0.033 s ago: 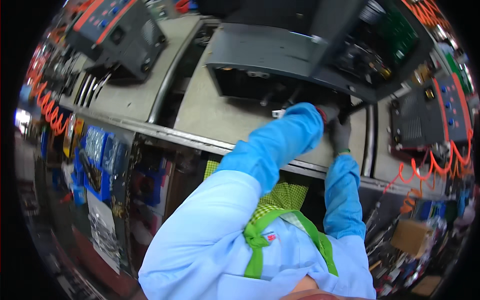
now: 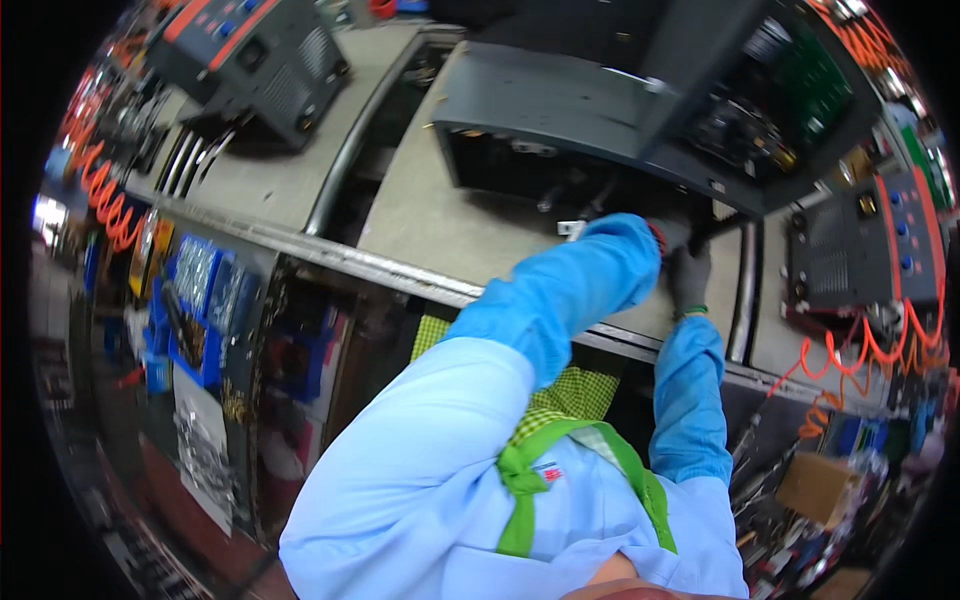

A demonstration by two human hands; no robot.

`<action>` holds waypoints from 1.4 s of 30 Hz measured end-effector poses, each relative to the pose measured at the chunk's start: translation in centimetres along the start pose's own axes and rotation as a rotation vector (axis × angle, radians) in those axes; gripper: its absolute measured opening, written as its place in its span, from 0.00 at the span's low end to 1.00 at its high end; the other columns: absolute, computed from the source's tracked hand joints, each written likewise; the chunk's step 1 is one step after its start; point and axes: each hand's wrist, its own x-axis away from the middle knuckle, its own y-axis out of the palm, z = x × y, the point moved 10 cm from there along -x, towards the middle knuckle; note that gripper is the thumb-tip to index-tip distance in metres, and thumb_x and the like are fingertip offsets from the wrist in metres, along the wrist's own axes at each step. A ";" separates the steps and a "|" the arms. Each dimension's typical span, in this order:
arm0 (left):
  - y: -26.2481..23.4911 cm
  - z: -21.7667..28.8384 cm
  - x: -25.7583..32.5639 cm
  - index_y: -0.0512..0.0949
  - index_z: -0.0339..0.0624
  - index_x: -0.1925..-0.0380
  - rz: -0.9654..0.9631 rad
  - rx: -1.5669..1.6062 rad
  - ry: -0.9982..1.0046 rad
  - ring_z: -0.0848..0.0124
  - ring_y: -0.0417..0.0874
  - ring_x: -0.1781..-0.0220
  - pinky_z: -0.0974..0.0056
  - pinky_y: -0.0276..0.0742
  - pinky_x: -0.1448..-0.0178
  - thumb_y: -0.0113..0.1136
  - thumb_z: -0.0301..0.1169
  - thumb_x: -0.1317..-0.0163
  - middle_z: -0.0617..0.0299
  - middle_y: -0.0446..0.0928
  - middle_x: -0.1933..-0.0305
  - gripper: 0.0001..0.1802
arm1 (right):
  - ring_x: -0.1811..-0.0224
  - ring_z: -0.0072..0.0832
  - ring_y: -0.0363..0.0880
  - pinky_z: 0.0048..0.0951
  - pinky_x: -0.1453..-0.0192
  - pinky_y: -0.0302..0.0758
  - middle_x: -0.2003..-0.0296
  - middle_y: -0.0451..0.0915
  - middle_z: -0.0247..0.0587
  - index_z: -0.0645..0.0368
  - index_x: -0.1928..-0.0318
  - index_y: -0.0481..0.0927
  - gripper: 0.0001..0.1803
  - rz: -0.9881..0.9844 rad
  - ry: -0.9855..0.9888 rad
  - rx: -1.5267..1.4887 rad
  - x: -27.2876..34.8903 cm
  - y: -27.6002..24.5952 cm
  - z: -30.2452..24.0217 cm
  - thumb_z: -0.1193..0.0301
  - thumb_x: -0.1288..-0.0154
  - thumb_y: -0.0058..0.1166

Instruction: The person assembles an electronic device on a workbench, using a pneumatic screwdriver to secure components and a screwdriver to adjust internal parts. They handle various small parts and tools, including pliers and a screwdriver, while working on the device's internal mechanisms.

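A dark grey metal machine housing (image 2: 540, 100) stands on the bench ahead of me, its low front side open and dark inside. My left hand (image 2: 674, 234), in a grey glove and blue sleeve cover, reaches to the opening's right end; its fingers disappear in shadow. Close beside it, my right hand (image 2: 690, 280), also gloved in grey, reaches up under the housing's lower right edge. Its fingertips are hidden too, so whether either hand grips anything cannot be made out. A small white bracket-like piece (image 2: 570, 229) shows by my left forearm.
Similar grey machines with orange-edged panels stand at left (image 2: 250, 75) and right (image 2: 868, 250). Metal rollers (image 2: 745, 290) cross gaps in the bench. Orange coiled hoses (image 2: 870, 350) hang at the right. Blue parts bins (image 2: 195, 320) sit low at left; a cardboard box (image 2: 818, 488) lies low at right.
The whole view has shifted slightly, with the bench and housing now a little farther right and lower. My right hand sits slightly closer to my left one. Both stay at the opening.
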 end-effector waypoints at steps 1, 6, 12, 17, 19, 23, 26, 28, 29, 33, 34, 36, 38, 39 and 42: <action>0.2 0.2 0.3 0.78 0.43 0.53 0.004 0.001 -0.032 0.51 0.80 0.53 0.53 0.73 0.47 0.56 0.40 0.42 0.47 0.78 0.52 0.19 | 0.55 0.33 0.77 0.31 0.50 0.73 0.55 0.79 0.47 0.67 0.46 0.71 0.21 0.022 -0.040 0.140 -0.6 -0.7 0.7 0.73 0.40 0.48; 0.6 1.1 1.6 0.78 0.44 0.53 -0.050 -0.049 -0.211 0.53 0.81 0.56 0.52 0.75 0.50 0.57 0.38 0.44 0.48 0.79 0.53 0.19 | 0.46 0.35 0.74 0.31 0.40 0.68 0.48 0.77 0.49 0.67 0.43 0.72 0.21 -0.025 -0.269 0.132 -1.7 0.0 -0.6 0.72 0.36 0.46; -14.1 12.0 20.9 0.80 0.44 0.61 0.116 -0.109 0.454 0.57 0.83 0.61 0.50 0.78 0.62 0.58 0.44 0.44 0.57 0.81 0.61 0.17 | 0.50 0.31 0.78 0.29 0.47 0.74 0.49 0.77 0.44 0.63 0.45 0.73 0.18 -0.138 -0.085 -0.161 -2.7 0.8 2.3 0.67 0.32 0.48; -23.3 -4.2 38.7 0.79 0.44 0.53 0.387 0.112 0.193 0.55 0.80 0.53 0.56 0.76 0.48 0.58 0.44 0.40 0.51 0.79 0.54 0.20 | 0.55 0.26 0.79 0.26 0.58 0.76 0.53 0.79 0.37 0.61 0.46 0.74 0.19 -0.278 -0.055 -0.013 -3.0 -0.1 2.0 0.63 0.32 0.49; -29.1 -11.7 49.2 0.79 0.42 0.53 0.622 -0.005 -0.310 0.56 0.81 0.53 0.57 0.76 0.48 0.59 0.40 0.41 0.52 0.80 0.55 0.19 | 0.57 0.25 0.78 0.26 0.59 0.76 0.53 0.79 0.37 0.60 0.45 0.74 0.20 -0.333 -0.112 0.186 -2.7 0.0 1.5 0.62 0.33 0.50; -34.5 -19.2 70.7 0.78 0.45 0.55 0.966 -0.506 -0.943 0.55 0.80 0.52 0.54 0.75 0.48 0.55 0.43 0.40 0.53 0.80 0.56 0.18 | 0.48 0.39 0.74 0.35 0.50 0.79 0.42 0.68 0.45 0.64 0.37 0.62 0.27 -0.212 0.092 0.033 2.1 -2.2 -1.8 0.62 0.30 0.47; -33.8 -19.8 80.9 0.77 0.48 0.56 0.857 -0.661 -1.292 0.53 0.79 0.53 0.51 0.75 0.49 0.51 0.37 0.39 0.55 0.78 0.55 0.14 | 0.42 0.43 0.72 0.37 0.46 0.75 0.38 0.64 0.47 0.64 0.34 0.59 0.29 -0.270 0.083 0.085 0.0 -5.2 -0.3 0.64 0.31 0.47; -33.0 -20.2 82.8 0.77 0.48 0.55 0.695 -0.659 -1.352 0.53 0.79 0.54 0.51 0.75 0.50 0.51 0.35 0.39 0.55 0.78 0.55 0.14 | 0.43 0.41 0.73 0.36 0.46 0.74 0.38 0.64 0.46 0.61 0.34 0.61 0.29 -0.309 -0.017 0.226 -0.7 -7.5 -0.4 0.63 0.32 0.48; -32.4 -20.2 82.5 0.78 0.49 0.55 0.619 -0.709 -1.312 0.52 0.79 0.55 0.51 0.75 0.50 0.50 0.34 0.40 0.55 0.78 0.56 0.14 | 0.44 0.40 0.73 0.36 0.46 0.74 0.38 0.65 0.46 0.59 0.34 0.61 0.29 -0.313 -0.038 0.264 -0.7 -8.4 -0.5 0.62 0.32 0.49; -30.8 -22.4 80.8 0.79 0.48 0.58 0.442 -0.817 -1.151 0.51 0.79 0.57 0.51 0.74 0.51 0.50 0.30 0.42 0.53 0.79 0.59 0.14 | 0.44 0.35 0.74 0.34 0.46 0.73 0.40 0.68 0.42 0.57 0.35 0.63 0.29 -0.177 0.062 0.201 3.0 -11.1 -3.8 0.61 0.33 0.51; -30.3 -23.8 79.5 0.80 0.48 0.58 0.431 -0.807 -1.082 0.51 0.79 0.57 0.51 0.74 0.51 0.50 0.29 0.43 0.53 0.79 0.60 0.14 | 0.47 0.30 0.74 0.32 0.49 0.73 0.42 0.70 0.40 0.58 0.35 0.64 0.29 -0.209 0.036 0.235 2.9 -12.3 -4.1 0.62 0.33 0.52; -30.2 -23.3 79.3 0.80 0.43 0.57 0.436 -0.801 -0.941 0.50 0.78 0.57 0.50 0.73 0.52 0.51 0.30 0.44 0.50 0.80 0.59 0.15 | 0.53 0.24 0.73 0.27 0.52 0.72 0.43 0.71 0.38 0.59 0.36 0.65 0.28 -0.203 -0.026 0.281 7.3 -8.7 -9.1 0.67 0.35 0.53; -30.6 -20.6 79.1 0.80 0.41 0.57 0.419 -0.711 -1.109 0.49 0.79 0.57 0.51 0.74 0.54 0.52 0.33 0.41 0.46 0.80 0.58 0.15 | 0.50 0.23 0.73 0.25 0.50 0.71 0.47 0.74 0.38 0.61 0.40 0.70 0.23 -0.220 -0.208 0.231 8.2 -9.9 -11.7 0.68 0.34 0.53; -31.3 -21.3 79.2 0.79 0.37 0.54 0.448 -0.591 -1.151 0.48 0.79 0.56 0.51 0.74 0.53 0.52 0.35 0.39 0.44 0.79 0.57 0.17 | 0.50 0.22 0.73 0.26 0.50 0.72 0.48 0.75 0.37 0.62 0.41 0.70 0.24 -0.170 -0.183 0.378 7.1 -14.6 -10.0 0.65 0.34 0.54; -34.6 -21.0 79.6 0.75 0.33 0.52 0.632 -0.776 -0.972 0.49 0.78 0.50 0.54 0.72 0.46 0.52 0.36 0.35 0.42 0.78 0.52 0.18 | 0.52 0.26 0.76 0.29 0.47 0.73 0.53 0.79 0.43 0.63 0.44 0.73 0.25 0.031 -0.320 0.635 11.9 -20.7 -17.8 0.61 0.38 0.58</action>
